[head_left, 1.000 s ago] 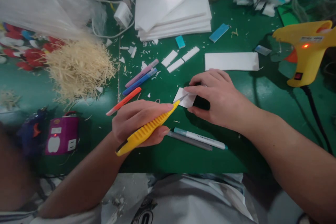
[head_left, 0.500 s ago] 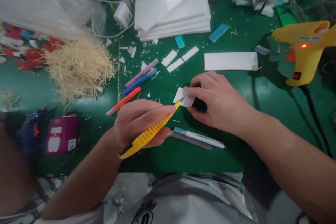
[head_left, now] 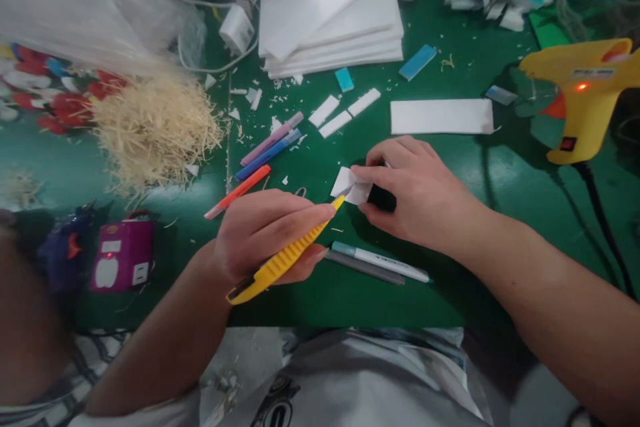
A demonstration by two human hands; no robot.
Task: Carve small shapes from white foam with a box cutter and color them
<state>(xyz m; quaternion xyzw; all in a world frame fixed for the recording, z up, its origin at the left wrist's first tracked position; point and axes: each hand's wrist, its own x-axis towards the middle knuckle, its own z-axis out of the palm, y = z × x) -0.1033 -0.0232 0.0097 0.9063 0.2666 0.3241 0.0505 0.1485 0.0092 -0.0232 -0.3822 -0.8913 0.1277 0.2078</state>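
Note:
My left hand (head_left: 260, 233) is closed round a yellow utility knife (head_left: 283, 257), its blade tip touching a small white foam piece (head_left: 347, 185) on the green table (head_left: 450, 167). My right hand (head_left: 420, 190) pinches that foam piece by its right side, fingers curled over it. Just below both hands lie a white marker with a teal cap (head_left: 380, 262) and a grey pen (head_left: 365, 267).
A stack of white foam sheets (head_left: 333, 20) lies at the back, a long white foam strip (head_left: 441, 116) and small cut strips (head_left: 336, 117) nearer. A yellow glue gun (head_left: 583, 97) stands right, its light on. Straw pile (head_left: 155, 127), coloured markers (head_left: 265, 153) and a purple box (head_left: 120, 263) lie left.
The knife has drawn back slightly toward me along the foam piece; my right hand keeps its pinch on it. Little else has shifted.

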